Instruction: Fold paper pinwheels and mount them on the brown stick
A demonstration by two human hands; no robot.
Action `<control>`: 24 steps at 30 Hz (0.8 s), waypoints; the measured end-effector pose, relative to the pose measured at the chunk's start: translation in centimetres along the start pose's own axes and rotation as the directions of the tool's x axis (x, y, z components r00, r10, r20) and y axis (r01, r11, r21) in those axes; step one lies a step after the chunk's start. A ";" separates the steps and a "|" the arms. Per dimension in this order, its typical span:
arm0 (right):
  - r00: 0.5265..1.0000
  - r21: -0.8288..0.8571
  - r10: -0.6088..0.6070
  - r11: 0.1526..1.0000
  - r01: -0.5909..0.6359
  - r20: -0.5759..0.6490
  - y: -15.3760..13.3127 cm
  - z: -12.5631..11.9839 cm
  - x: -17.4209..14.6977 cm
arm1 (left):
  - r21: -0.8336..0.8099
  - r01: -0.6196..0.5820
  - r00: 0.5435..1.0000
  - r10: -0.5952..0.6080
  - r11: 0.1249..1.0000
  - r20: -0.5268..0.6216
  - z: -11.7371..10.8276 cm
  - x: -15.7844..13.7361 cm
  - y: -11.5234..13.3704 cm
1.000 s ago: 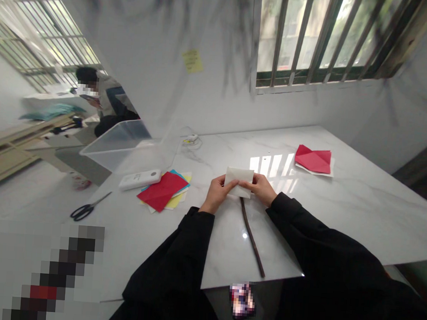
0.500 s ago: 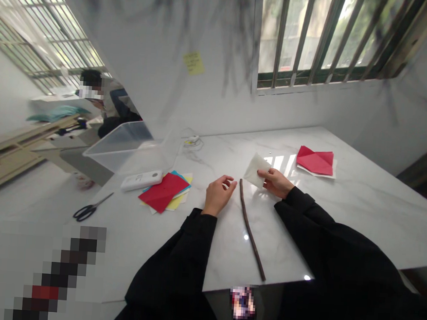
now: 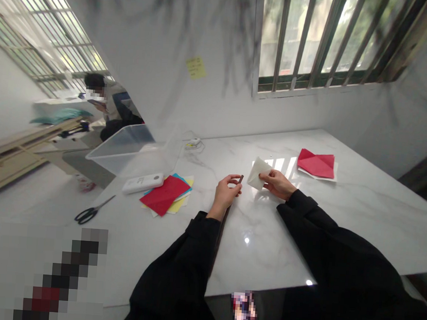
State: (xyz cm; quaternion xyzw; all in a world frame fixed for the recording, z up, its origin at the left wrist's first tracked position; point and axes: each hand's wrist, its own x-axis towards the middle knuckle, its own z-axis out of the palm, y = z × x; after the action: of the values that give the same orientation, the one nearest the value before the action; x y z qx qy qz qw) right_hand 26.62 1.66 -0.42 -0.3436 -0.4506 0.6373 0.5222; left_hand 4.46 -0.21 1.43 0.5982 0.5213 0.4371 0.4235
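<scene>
My left hand is closed around a thin dark brown stick close to its far end. The rest of the stick slants back toward me, partly hidden by my sleeve. A small piece of off-white paper is pinched between the thumb and fingers of my right hand. The paper is held up just right of the stick's tip, apart from it.
On the left of the marble-look table lie colored paper sheets, a white device, black scissors and a clear plastic bin. Red paper lies at the right. A person sits far left.
My left hand has taken hold of the stick, which lay on the table before, and has tilted its near end leftward. My right hand still holds the paper in about the same place.
</scene>
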 end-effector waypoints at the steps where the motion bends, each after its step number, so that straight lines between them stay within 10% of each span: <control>1: 1.000 -0.015 -0.007 1.000 0.007 0.003 0.1 0.0 0.0 | -0.109 0.021 0.999 -0.018 0.994 0.027 -0.1 0.1 0.0; 10: 0.983 -0.422 -0.180 0.889 0.179 0.039 -1.0 -0.1 0.1 | -0.420 0.148 0.983 -0.087 0.895 0.161 -1.0 -0.2 0.5; 24: 0.886 -0.666 -0.369 0.589 0.457 0.281 -2.9 0.2 -0.9 | -0.229 0.083 0.971 -0.027 0.970 0.238 -1.5 -1.4 1.7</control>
State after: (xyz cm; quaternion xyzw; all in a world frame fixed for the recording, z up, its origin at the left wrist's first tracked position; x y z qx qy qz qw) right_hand 27.68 0.83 2.36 -0.3685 -0.7581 0.2898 0.4533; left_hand 3.36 -1.65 3.30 0.5757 0.4285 0.4110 0.5622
